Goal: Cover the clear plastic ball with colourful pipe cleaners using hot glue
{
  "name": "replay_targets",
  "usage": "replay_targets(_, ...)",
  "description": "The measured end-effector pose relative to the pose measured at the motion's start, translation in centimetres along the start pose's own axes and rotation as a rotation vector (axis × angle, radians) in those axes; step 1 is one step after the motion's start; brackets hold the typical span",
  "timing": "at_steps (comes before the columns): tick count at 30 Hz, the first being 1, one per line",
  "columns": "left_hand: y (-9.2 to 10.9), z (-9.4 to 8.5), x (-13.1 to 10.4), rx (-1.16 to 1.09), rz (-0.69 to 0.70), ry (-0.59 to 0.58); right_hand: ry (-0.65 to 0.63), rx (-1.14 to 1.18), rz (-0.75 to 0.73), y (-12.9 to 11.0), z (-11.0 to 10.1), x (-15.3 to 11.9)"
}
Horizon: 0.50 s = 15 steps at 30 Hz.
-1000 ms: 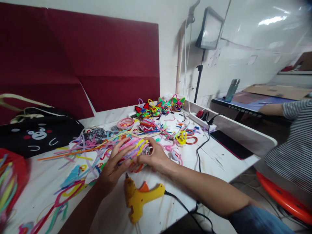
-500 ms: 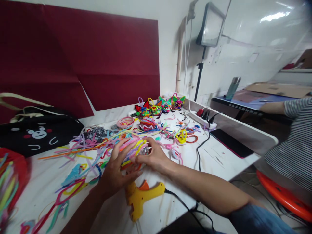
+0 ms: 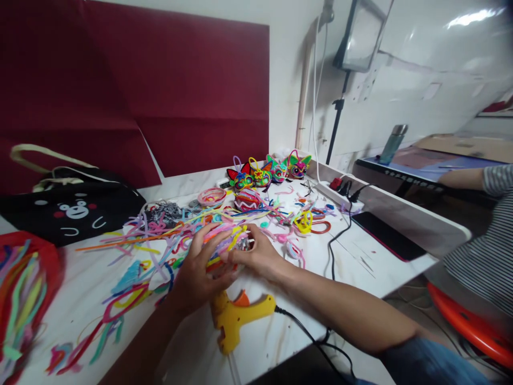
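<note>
Both hands rest on the pipe-cleaner pile (image 3: 188, 235) at table (image 3: 360, 256) centre. Left hand (image 3: 198, 267) lies fingers spread, gripping nothing clearly. Right hand (image 3: 258, 254) pinches a small shiny piece (image 3: 243, 244), touching the left fingertips. Glue gun (image 3: 236, 318) lies just near of the hands. Cat figures (image 3: 268, 171) stand far.

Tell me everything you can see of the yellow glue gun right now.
The yellow glue gun lies flat on its side on the white table, near the front edge, just in front of both hands. Its body looks like moulded plastic, smeared with grime, with an orange trigger on the upper side and the handle pointing toward the viewer. A black cord leaves its right end and drops over the table edge. The left hand and right hand rest on pipe cleaners just behind it; neither grips it.
</note>
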<state>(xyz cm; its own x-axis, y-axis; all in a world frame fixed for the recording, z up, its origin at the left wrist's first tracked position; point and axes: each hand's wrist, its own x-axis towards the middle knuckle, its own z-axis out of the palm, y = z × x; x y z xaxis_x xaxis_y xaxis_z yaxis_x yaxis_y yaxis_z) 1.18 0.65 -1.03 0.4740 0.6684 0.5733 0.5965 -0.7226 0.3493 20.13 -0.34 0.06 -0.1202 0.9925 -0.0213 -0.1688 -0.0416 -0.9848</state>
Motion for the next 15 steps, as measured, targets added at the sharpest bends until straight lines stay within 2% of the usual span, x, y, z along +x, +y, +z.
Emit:
replay_targets(6,0.26,-0.55,0.0,-0.104,-0.058,-0.067,-0.006,-0.023,-0.022,-0.01,-0.28,-0.06)
replay_targets(15,0.17,0.06,0.15,0.018,-0.005,0.004,-0.049,0.001,-0.012,0.23,-0.37,-0.04)
